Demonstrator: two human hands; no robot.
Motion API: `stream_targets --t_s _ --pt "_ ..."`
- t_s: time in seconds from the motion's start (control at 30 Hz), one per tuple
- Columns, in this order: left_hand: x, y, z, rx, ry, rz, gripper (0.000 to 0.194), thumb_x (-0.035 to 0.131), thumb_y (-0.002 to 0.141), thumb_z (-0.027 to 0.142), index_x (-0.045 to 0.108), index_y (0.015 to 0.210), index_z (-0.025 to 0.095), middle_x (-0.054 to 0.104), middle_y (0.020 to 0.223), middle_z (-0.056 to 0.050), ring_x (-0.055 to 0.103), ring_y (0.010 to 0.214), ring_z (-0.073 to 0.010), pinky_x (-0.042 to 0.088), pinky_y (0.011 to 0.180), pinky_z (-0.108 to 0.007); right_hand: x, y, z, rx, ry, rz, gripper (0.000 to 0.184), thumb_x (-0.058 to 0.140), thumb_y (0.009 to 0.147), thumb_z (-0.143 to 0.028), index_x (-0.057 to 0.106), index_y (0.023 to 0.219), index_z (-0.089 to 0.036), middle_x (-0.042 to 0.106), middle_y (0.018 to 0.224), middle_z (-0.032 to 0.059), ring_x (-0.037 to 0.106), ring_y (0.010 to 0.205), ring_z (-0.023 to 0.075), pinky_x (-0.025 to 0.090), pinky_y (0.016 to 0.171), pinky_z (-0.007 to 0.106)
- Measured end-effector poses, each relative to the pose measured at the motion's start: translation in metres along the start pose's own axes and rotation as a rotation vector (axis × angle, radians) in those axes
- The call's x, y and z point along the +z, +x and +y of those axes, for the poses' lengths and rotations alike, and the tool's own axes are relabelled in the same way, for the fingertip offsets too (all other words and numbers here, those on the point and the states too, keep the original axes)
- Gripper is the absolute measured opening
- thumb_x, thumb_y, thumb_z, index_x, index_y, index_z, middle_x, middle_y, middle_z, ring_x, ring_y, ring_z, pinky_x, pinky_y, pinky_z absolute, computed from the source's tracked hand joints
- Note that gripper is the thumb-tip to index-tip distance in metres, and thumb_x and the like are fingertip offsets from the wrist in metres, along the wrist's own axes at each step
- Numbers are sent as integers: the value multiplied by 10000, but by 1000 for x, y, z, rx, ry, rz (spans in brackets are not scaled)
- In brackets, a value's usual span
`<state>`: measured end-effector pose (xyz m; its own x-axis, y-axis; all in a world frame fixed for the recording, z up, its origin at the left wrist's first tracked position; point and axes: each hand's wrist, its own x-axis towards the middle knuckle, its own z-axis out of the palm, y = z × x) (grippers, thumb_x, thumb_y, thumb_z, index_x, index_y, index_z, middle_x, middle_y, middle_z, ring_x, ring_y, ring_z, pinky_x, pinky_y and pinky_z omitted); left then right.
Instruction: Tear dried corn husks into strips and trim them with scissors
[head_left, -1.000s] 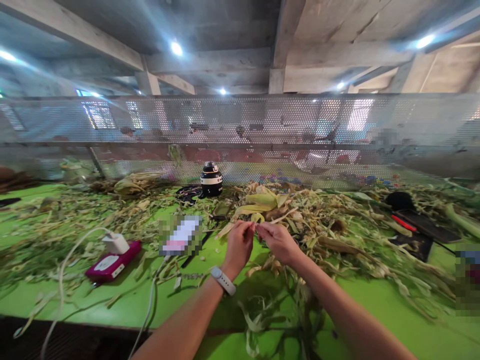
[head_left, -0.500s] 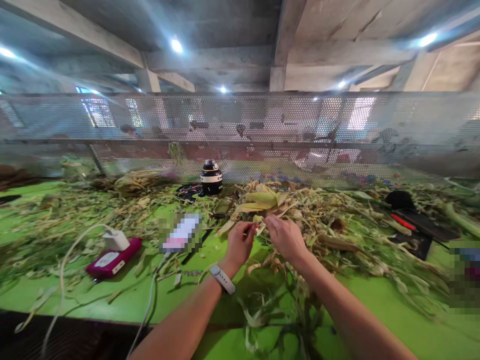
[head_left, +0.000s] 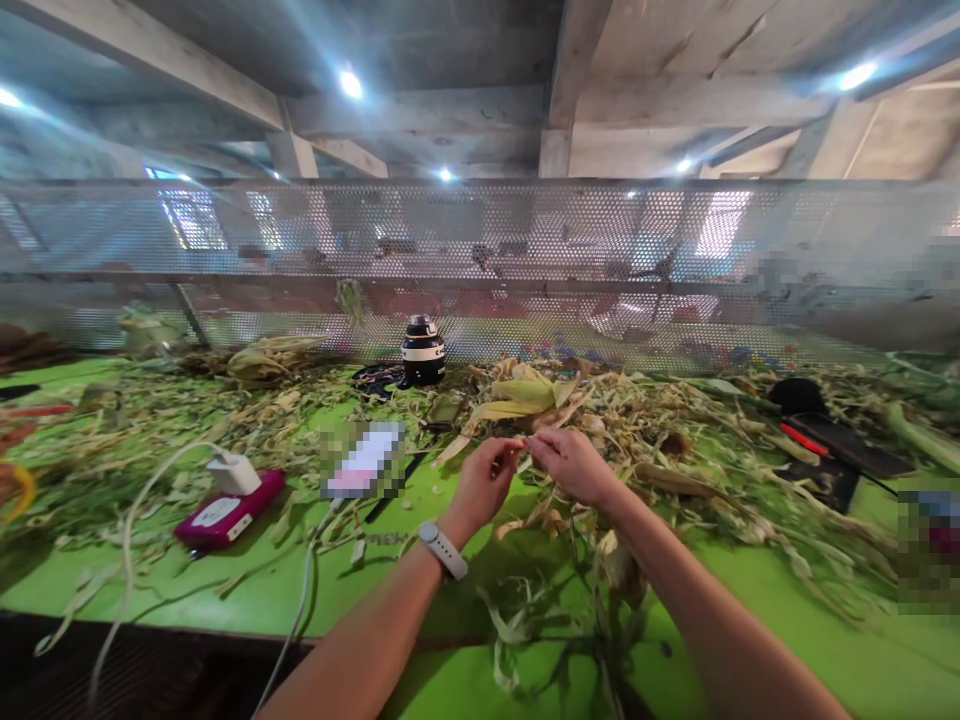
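Indoors, a long green counter (head_left: 247,605), backed by a perforated metal screen (head_left: 465,235), lies strewn with dried husks (head_left: 622,430). A broad yellow-green husk (head_left: 529,392) rests just beyond a worker's left hand (head_left: 484,480) and right hand (head_left: 574,467), which meet at centre. The fingers of both are drawn into a pinch, tip by tip; from where I stand, any scrap between them is too small to identify. Judging by the pose, it is close fingertip work, and the next move seems to call for a light, steady pinch.

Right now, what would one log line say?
left hand: beside right hand | anything held: unclear | beyond hands: yellowish husk | left wrist: pale wristband
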<state>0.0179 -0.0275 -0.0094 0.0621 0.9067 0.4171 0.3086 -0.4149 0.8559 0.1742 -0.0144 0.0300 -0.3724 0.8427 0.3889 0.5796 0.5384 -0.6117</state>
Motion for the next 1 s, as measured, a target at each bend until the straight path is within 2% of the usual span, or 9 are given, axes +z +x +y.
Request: stream_targets --t_s 0.13,0.23,0.3,0.43,0.57,0.67,0.77,0.87,1.0 --pt "-2 1 7 -79 -146 -135 219 589 780 316 701 882 158 689 828 -46 591 714 -143 448 631 -238 -6 2 7 76 46 110 358 443 840 -413 393 554 -204 376 483 -46 376 484 96 279 489 222" --pt "-1 1 7 -161 -218 -220 251 675 716 395 706 760 150 679 702 -26 578 662 -141 433 623 -241 -5 2 9 142 112 39 352 464 820 -443 395 564 -212 391 454 -56 407 434 93 302 458 217" --pt "0 2 6 -190 -244 -219 277 717 668 425 694 691 150 650 633 -7 546 614 -127 414 602 -240 -2 1 9 176 193 -18 357 478 811 -482 413 584 -214 422 451 -61 429 404 92 319 435 213" --pt "-2 5 2 -158 -261 -135 314 740 635 465 689 647 155 606 593 10 495 576 -111 383 571 -240 0 2 9 251 367 -34 429 510 770 -604 417 602 -220 426 415 -79 413 343 83 300 380 207" --pt "-5 8 -2 -10 -178 47 283 753 641 450 713 638 169 608 656 -13 531 640 -136 411 601 -257 0 5 11 323 465 -25 525 549 685 -705 374 572 -223 407 384 -86 361 314 65 237 348 200" --pt "-4 7 -3 79 -123 163 252 759 655 438 741 675 187 622 733 -38 569 704 -158 448 646 -279 3 5 10 337 541 -49 561 573 641 -737 377 562 -218 381 379 -96 322 310 49 240 347 195" --pt "-2 4 1 168 -118 187 223 747 687 422 747 700 199 656 823 -62 601 762 -172 477 688 -299 6 4 7 387 660 -49 572 593 621 -743 362 579 -221 366 380 -104 316 313 48 224 340 190" --pt "1 -1 7 185 -222 86 234 747 688 418 731 680 185 697 853 -78 632 780 -183 497 684 -301 7 3 4 434 745 -26 565 615 625 -723 363 588 -219 333 391 -111 293 323 44 194 342 192" --pt "5 -6 11 -82 -470 -190 323 771 633 456 712 732 155 698 701 -47 631 601 -156 461 531 -253 9 3 4 455 763 -24 590 626 605 -736 346 574 -217 305 393 -113 257 342 40 175 362 206"
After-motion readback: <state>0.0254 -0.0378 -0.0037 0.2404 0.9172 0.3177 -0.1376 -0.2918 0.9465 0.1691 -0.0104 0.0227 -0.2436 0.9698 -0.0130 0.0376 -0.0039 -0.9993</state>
